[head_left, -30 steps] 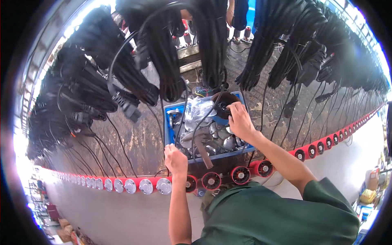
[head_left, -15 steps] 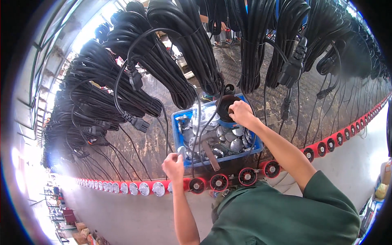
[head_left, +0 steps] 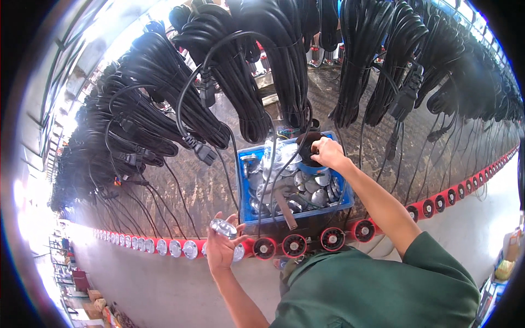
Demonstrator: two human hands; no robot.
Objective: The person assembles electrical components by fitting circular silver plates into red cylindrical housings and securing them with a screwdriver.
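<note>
A worn, dark-brown bench [head_left: 377,176] carries a blue rectangular plastic bin [head_left: 328,209] at its middle; red cylindrical housings [head_left: 363,230] line its near edge, eight o'clock through three; thin black cables [head_left: 182,198] cross its top.

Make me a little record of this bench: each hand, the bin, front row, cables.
Left hand: holding a round silver metal cap
Right hand: at the mouth of a dark round container
Bin: blue, rectangular, plastic; holds silver metal parts and clear plastic wrapping
Front row: red cylinders with silver or dark ends
Cables: black, looped into bundles
</note>
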